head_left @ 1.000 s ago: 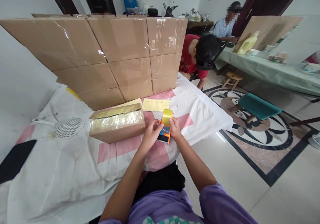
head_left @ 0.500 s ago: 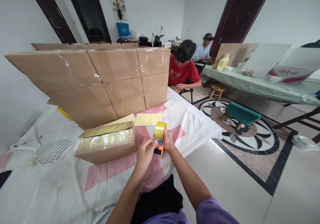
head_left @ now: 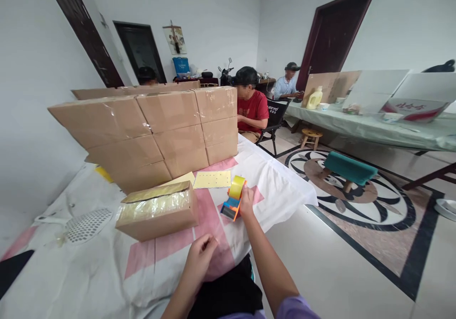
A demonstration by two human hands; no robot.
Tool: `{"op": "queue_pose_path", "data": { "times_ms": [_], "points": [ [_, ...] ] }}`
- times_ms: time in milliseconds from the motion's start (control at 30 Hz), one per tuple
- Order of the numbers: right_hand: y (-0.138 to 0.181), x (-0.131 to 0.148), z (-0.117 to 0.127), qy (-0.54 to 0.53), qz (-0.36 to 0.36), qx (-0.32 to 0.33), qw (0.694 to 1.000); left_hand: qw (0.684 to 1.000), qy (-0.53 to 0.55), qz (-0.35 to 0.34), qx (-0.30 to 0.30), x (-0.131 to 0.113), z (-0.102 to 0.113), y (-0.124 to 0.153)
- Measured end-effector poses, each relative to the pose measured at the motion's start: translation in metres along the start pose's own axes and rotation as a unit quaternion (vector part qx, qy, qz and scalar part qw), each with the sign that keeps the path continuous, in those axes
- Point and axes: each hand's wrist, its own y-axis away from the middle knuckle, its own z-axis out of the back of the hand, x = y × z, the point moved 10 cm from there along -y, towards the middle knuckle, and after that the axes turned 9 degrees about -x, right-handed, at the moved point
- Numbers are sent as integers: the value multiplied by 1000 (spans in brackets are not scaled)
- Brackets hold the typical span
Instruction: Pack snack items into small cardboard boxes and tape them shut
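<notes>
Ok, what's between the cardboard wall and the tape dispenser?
Head view: the yellow dotted card, lying on the pink-and-white cloth, sits between the cardboard wall and the tape dispenser in the right hand.

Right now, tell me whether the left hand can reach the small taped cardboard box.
Probably yes: only pink-and-white tablecloth shows between the left hand and the small taped cardboard box.
</notes>
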Motion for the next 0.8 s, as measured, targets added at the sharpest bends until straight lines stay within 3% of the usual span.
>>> {"op": "queue_pose_path", "data": {
  "times_ms": [200, 333, 533, 700, 800],
  "points": [
    [13, 23, -20, 21, 29, 72, 997, 999, -24, -14, -29, 13, 12, 10],
    [22, 35, -36, 41, 22, 140, 989, 998, -29, -25, -44, 3, 22, 19],
    [30, 55, -48, 83, 81, 191, 975, 998, -32, -28, -51, -19, 31, 26],
    [31, 62, -47, 48, 84, 160, 982, 998, -29, -19, -51, -14, 28, 28],
    [33, 68, -46, 34, 67, 129, 989, 994, -66, -57, -66, -13, 27, 28]
  ]
}}
